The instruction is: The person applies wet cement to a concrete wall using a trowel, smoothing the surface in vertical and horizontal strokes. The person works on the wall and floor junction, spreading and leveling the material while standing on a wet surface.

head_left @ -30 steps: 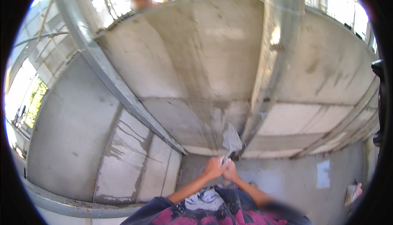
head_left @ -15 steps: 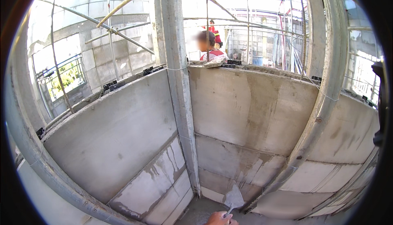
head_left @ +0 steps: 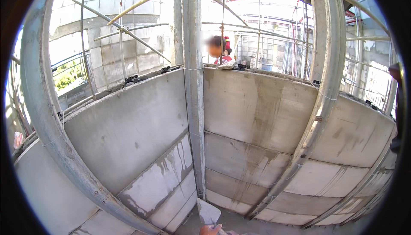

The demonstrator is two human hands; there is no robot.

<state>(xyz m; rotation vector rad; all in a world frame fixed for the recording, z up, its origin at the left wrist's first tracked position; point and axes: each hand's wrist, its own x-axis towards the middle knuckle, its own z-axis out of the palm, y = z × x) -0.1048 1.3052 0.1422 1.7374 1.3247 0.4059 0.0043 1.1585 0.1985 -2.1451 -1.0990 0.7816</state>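
At the bottom edge of the head view, my right hand [head_left: 209,230] is closed round the handle of a pointed trowel [head_left: 209,213]. Only part of the hand shows; the rest is cut off by the picture's edge. The grey trowel blade points up and away from me, low by the foot of the corner post [head_left: 195,106]. Beneath it lies a grey, wet-looking surface [head_left: 188,226]. Whether the blade touches post or surface I cannot tell. My left hand is out of view.
Pale block walls [head_left: 128,128] meet at the post, with damp streaks on the right wall [head_left: 252,102]. Curved-looking metal posts [head_left: 319,115] stand at both sides. Beyond are scaffold poles [head_left: 145,44] and a person in red and white [head_left: 223,59]. A small pinkish shape [head_left: 18,140] shows far left.
The trowel and my right hand have moved left toward the foot of the corner post, and the blade now tilts left. The view has shifted, showing more of the right wall.
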